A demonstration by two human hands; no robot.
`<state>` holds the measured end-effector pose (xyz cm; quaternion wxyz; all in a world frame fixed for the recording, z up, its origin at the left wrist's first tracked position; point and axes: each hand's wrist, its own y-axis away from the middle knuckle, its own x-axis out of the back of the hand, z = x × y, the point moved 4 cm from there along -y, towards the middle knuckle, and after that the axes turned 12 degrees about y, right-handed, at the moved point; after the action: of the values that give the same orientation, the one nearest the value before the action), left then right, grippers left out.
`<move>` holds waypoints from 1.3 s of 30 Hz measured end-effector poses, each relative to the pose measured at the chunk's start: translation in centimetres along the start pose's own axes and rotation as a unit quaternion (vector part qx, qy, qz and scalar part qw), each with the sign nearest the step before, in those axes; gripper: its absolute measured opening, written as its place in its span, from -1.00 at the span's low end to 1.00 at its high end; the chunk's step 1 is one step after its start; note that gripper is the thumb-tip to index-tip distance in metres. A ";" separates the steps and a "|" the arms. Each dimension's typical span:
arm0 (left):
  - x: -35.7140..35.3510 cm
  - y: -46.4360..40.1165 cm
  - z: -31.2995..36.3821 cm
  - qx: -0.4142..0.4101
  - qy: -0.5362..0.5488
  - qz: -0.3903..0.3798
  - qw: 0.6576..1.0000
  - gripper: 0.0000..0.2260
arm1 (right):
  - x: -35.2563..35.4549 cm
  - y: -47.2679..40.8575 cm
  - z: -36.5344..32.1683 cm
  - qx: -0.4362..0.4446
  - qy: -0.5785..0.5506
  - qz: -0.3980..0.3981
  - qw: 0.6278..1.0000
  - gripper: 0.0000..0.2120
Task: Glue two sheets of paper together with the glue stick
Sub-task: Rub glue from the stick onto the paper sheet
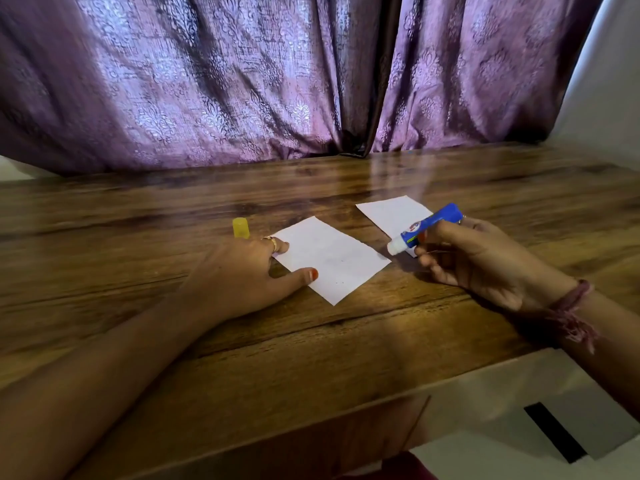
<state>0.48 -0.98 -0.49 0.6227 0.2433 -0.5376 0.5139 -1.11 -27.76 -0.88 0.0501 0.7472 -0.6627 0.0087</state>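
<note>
The right hand (pixel 485 265) grips the uncapped blue glue stick (pixel 427 227), white tip down over the far paper sheet (pixel 391 213). The left hand (pixel 242 275) lies spread, fingertips pressing the near paper sheet (pixel 332 259) on the wooden table (pixel 311 358); the yellow cap (pixel 240 227) stands just beside it

Purple curtain (pixel 214 81) behind wooden table (pixel 311 348)

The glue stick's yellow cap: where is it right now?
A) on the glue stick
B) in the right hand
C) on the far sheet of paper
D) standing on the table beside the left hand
D: the yellow cap stands on the table just beyond the left hand, off the glue stick.
</note>
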 end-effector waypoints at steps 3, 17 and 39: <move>-0.3 -0.3 -0.3 0.010 0.004 -0.010 1.000 -0.18 | -0.4 0.2 -0.2 0.026 0.045 0.056 0.997 -0.68; -0.8 -0.7 -1.2 0.029 0.056 0.005 0.998 -0.26 | -2.5 0.4 -1.0 0.115 0.183 0.097 0.971 -0.88; -0.3 -0.2 -0.5 0.010 0.058 -0.015 0.998 -0.41 | -2.3 0.3 -0.7 0.139 0.201 0.103 0.964 -0.89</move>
<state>0.92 -0.77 -0.84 0.6582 0.2276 -0.4911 0.5232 -1.64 -25.46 -0.30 0.0770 0.6572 -0.7049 0.2554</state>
